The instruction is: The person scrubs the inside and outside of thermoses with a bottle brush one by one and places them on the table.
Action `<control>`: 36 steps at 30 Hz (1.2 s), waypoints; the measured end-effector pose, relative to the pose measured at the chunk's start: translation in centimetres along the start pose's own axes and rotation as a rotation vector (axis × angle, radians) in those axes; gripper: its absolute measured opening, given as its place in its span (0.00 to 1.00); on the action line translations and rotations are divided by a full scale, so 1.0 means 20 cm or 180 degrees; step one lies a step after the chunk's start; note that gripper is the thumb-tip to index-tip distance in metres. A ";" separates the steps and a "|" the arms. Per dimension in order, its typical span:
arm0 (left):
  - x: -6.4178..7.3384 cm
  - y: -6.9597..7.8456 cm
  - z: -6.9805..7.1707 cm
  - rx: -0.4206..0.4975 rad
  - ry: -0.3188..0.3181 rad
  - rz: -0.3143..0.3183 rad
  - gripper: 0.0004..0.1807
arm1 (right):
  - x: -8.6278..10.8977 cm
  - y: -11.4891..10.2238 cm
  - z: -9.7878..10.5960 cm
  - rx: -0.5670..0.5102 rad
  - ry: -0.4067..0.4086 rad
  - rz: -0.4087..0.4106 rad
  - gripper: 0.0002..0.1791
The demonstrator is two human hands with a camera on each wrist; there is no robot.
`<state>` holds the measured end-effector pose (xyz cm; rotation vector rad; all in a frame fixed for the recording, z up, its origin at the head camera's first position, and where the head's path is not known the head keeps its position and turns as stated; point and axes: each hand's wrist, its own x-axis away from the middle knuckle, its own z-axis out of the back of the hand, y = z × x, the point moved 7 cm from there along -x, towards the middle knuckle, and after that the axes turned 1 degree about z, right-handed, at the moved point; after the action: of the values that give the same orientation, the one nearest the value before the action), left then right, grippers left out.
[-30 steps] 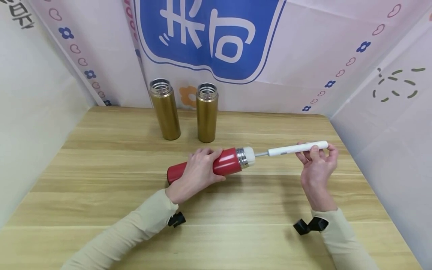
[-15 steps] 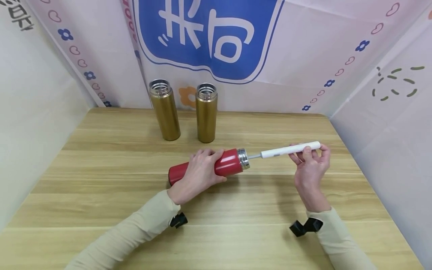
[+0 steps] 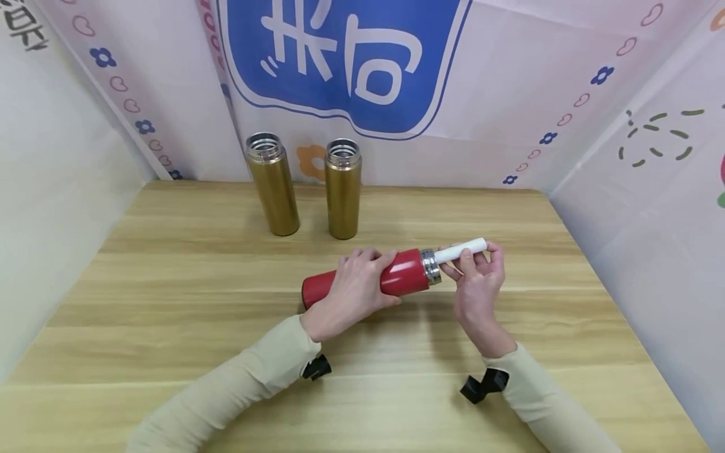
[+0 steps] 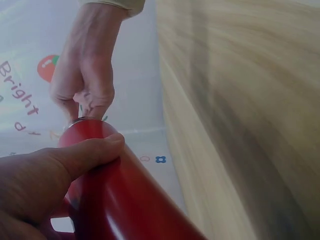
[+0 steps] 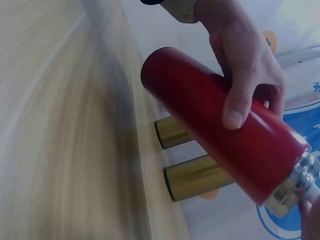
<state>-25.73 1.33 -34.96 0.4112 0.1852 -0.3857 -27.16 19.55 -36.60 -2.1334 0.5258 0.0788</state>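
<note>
My left hand [image 3: 354, 286] grips a red thermos bottle [image 3: 406, 274] around its middle, holding it tilted with the open steel mouth toward the right. In the right wrist view the bottle [image 5: 215, 117] is raised off the table. My right hand [image 3: 478, 289] pinches the white handle of a bottle brush [image 3: 461, 250] between thumb and fingers. Its head and grey shaft are hidden inside the bottle, and the fingers are close to the mouth. From the left wrist view, the right hand [image 4: 92, 65] is at the far end of the bottle [image 4: 120, 195].
Two gold thermos bottles, a left one [image 3: 274, 192] and a right one [image 3: 343, 195], stand upright without lids at the back of the wooden table [image 3: 187, 277]. A printed cloth [image 3: 481, 94] hangs behind them, and pale sheets flank both sides.
The white brush head has gone into the red bottle's mouth, followed by the shaft. My right hand has moved left with the handle; the left hand and bottle have shifted slightly right.
</note>
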 end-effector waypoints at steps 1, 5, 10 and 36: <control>0.00 -0.01 0.00 -0.0004 -0.0009 0.0008 0.42 | 0.00 0.00 0.00 0.0013 -0.0006 -0.0017 0.06; 0.02 -0.04 -0.01 0.0027 -0.0065 0.0058 0.42 | -0.01 0.00 0.02 0.0019 0.0065 -0.0004 0.06; 0.03 -0.11 -0.02 -0.0022 -0.0164 0.0224 0.42 | -0.07 -0.05 0.10 -0.0206 0.0264 0.0064 0.06; 0.08 -0.20 0.05 0.0006 -0.0009 0.0274 0.42 | -0.20 -0.17 0.27 -0.0452 0.0638 -0.0033 0.08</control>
<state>-25.75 -3.09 -35.95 0.4191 0.1640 -0.3018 -28.65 26.88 -36.14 -2.2965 0.6423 -0.1079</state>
